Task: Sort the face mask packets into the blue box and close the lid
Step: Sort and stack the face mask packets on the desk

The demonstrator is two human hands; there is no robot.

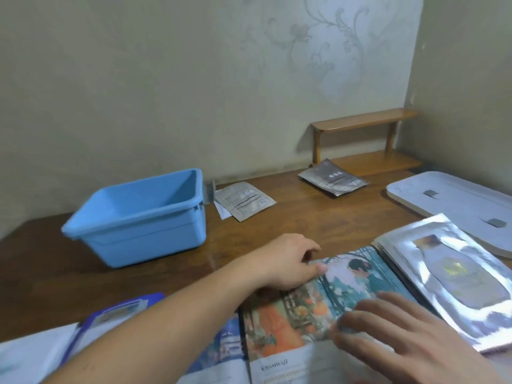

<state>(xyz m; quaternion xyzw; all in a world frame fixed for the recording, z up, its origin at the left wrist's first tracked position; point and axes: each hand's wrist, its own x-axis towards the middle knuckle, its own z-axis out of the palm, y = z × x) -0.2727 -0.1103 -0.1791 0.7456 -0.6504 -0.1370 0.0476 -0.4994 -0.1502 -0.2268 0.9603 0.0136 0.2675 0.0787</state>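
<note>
Head view: left hand pinches the picture packet's far end, right hand flat on it, blue box beyond-left.

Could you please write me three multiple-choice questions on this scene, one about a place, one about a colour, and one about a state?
1. Where does the white lid lie?
A. On the blue box
B. On the table, at the right
C. On the wooden shelf

2. What colour is the packet in front of the wooden shelf?
A. Dark grey-brown
B. Bright red
C. Yellow

3. What is the state of the blue box?
A. Closed with its lid
B. Tipped on its side
C. Open, with no packet showing inside

Answers:
1. B: the lid rests flat on the table, far from the box.
2. A: its face is dark with small pale marks.
3. C: the box stands upright without a lid, and only blue walls show inside; its floor is partly hidden.
</note>
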